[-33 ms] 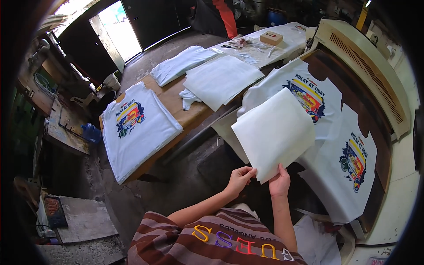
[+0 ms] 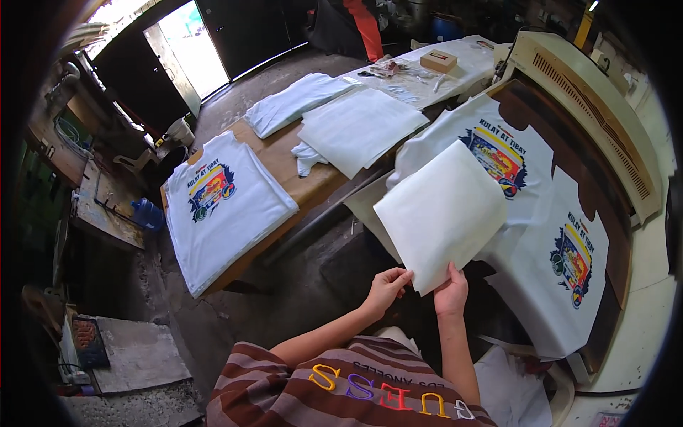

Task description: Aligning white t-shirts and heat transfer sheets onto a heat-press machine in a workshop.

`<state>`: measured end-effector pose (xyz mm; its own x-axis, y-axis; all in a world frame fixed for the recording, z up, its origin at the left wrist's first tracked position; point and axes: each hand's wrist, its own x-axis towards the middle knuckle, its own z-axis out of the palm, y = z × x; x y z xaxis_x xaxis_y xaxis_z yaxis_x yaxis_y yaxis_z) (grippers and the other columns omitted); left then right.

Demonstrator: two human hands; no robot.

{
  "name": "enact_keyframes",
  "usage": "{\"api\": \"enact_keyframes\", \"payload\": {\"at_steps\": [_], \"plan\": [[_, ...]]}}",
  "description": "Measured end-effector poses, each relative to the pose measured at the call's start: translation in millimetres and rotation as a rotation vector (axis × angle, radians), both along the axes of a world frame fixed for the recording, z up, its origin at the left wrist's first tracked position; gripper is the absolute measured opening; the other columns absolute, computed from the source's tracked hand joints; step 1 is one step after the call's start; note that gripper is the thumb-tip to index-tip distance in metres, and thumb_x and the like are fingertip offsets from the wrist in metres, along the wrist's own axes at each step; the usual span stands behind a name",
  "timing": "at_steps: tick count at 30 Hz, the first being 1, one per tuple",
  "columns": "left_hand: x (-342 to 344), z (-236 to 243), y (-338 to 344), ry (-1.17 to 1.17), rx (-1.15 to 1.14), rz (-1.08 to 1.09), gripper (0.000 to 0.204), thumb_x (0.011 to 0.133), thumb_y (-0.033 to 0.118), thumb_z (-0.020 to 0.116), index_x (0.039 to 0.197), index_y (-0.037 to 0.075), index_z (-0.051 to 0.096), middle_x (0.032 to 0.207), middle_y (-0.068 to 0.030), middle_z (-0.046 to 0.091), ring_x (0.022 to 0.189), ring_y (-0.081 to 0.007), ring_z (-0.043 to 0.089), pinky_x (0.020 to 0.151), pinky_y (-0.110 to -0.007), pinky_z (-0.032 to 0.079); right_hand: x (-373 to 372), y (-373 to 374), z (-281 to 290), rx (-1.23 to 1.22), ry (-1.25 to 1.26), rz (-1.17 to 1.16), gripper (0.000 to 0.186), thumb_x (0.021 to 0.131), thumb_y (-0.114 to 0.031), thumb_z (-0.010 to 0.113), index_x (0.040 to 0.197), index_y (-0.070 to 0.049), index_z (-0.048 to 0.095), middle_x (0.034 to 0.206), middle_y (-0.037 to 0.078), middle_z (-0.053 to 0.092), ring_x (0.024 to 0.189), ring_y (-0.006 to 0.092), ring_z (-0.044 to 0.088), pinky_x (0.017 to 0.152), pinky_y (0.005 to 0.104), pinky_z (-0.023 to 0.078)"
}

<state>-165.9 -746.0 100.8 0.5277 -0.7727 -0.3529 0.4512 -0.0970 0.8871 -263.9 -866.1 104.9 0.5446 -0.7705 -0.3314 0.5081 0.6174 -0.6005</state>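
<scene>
In front of me I hold white paper sheets (image 2: pixel 445 213), tilted up, more than one by the doubled edge. My left hand (image 2: pixel 388 292) pinches their near left corner between thumb and fingertips. Around the near right edge my right hand (image 2: pixel 451 290) is closed, its thumb on top. Just beyond the sheets, a white printed T-shirt (image 2: pixel 498 153) lies on the brown bed of a large press. A second white printed T-shirt (image 2: pixel 573 260) drapes over the bed's near edge at my right.
Folded printed shirts (image 2: pixel 220 235) are stacked on a brown-topped table (image 2: pixel 267 160) at left. Behind them lie plain folded shirts (image 2: pixel 295 103) and a pile of white sheets (image 2: pixel 363 128). A small box (image 2: pixel 438 61) sits farther back. The press's cream hood (image 2: pixel 587 107) rises at right.
</scene>
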Motion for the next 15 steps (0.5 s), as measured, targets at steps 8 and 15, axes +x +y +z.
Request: {"api": "enact_keyframes", "payload": {"at_steps": [8,15], "plan": [[100,-81,129,0.794,-0.111,0.198,0.058,0.091,0.047,0.030,0.120,-0.003,0.041,0.113,-0.0169,0.054,0.104,-0.0258,0.050,0.092,-0.038,0.037,83,132,19,-0.409,0.307,0.132,0.039,0.079,-0.004,0.054,0.116,0.001,0.041,0.108,0.009,0.053,0.097,0.0176,0.052,0.090,0.0288,0.038],[150,-147,234,1.190,-0.293,0.511,0.060,0.094,0.039,0.024,0.126,-0.012,0.028,0.129,-0.0245,0.040,0.121,-0.0350,0.038,0.104,-0.043,0.027,97,160,6,-0.222,0.234,0.432,0.040,0.076,0.000,0.053,0.115,0.003,0.042,0.110,0.010,0.053,0.101,0.0167,0.051,0.091,0.0286,0.037]]}}
